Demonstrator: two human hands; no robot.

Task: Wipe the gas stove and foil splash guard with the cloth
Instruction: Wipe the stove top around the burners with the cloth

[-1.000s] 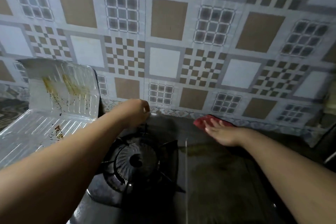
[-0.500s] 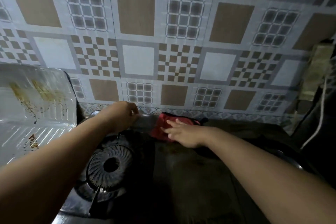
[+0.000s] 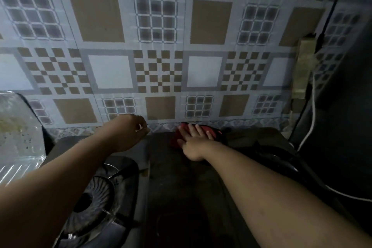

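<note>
Both bare forearms reach forward from the lower corners toward the back edge of the gas stove (image 3: 181, 187), where it meets the patterned tiled wall (image 3: 157, 26). The right hand (image 3: 194, 143) lies palm down with the wrist low and the fingers (image 3: 198, 130) straight and slightly spread, pressing flat on the red cloth (image 3: 211, 131). The cloth sits bunched on the dark stove top right against the foot of the wall, with its red edge showing past the fingertips and to the left of the thumb. The left hand (image 3: 130, 133) is held a little above the stove's rear left part, knuckles up, with the fingers curled under toward the palm; it seems to pinch something small and pale at the fingertips, but the dim light and blur leave it unclear whether it holds anything at all. Below the left forearm is the round burner (image 3: 94, 195) with its ribbed cap and dark pan support. At the far left edge stands the foil splash guard (image 3: 18, 127), upright, shiny and ribbed, with yellowish streaks and dark specks on it, well apart from the cloth. On the right, a white cable (image 3: 311, 127) hangs down beside a dark vertical surface, and a pale strip-like object (image 3: 304, 66) is fixed to the wall above it. No writing, brand or label can be read anywhere.
</note>
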